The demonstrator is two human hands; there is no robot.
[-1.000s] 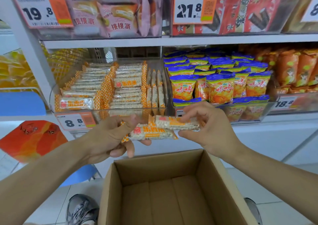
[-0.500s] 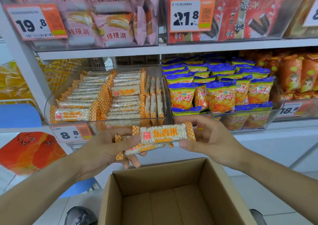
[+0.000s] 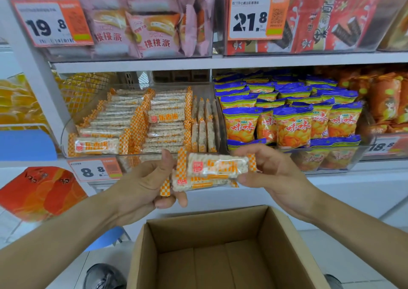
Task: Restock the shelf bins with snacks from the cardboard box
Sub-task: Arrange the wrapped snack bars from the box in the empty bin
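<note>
Grip: your left hand (image 3: 141,185) and right hand (image 3: 273,174) pinch two stacked rice bars (image 3: 212,171) | Target: clear bin (image 3: 66,134) just beyond them | Advice: square the ends, slide both in flat.

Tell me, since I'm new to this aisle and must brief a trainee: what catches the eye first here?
First, the two rice cracker packs held stacked between the left hand and right hand, in front of the clear bin of matching packs. Next, the cardboard box below, open with its visible floor bare. Then the blue-and-yellow chip bags to the right.
</note>
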